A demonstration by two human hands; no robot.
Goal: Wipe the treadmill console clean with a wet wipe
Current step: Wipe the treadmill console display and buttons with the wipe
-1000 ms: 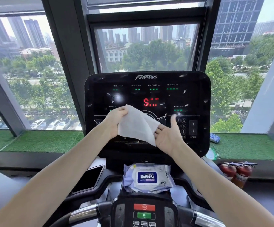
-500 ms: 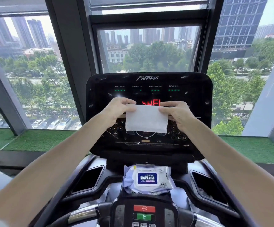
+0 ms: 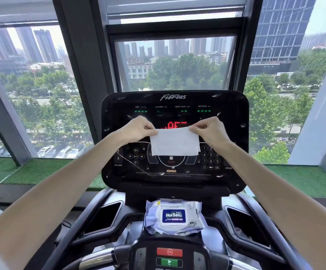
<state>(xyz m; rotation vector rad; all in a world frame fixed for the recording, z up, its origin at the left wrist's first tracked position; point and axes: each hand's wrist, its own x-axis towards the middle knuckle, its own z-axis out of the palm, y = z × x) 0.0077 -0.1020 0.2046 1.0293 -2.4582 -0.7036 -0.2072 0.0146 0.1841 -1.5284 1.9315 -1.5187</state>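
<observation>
Tall windows (image 3: 41,84) fill the upper frame, looking onto trees and towers, with a strip of green turf (image 3: 31,170) along the sill. At centre stands the black treadmill console (image 3: 234,117), its red digits lit.

In front of the console's middle, the left hand (image 3: 137,129) and the right hand (image 3: 210,133) each pinch a top corner of the white wet wipe (image 3: 174,143) between thumb and curled fingers. The wipe is stretched flat between them and hangs over the panel just above the round STOP control, beside the number keypad. Whether the sheet touches the console face cannot be told.

Lower centre, the wipe pack (image 3: 174,218) lies on the ledge under the console, its blue-labelled flap closed. A dark storage pocket sits on either side, the left pocket (image 3: 103,217) and the right pocket (image 3: 244,223); what they contain cannot be made out. At the bottom edge are a red button (image 3: 169,251) and a green button (image 3: 169,262).
</observation>
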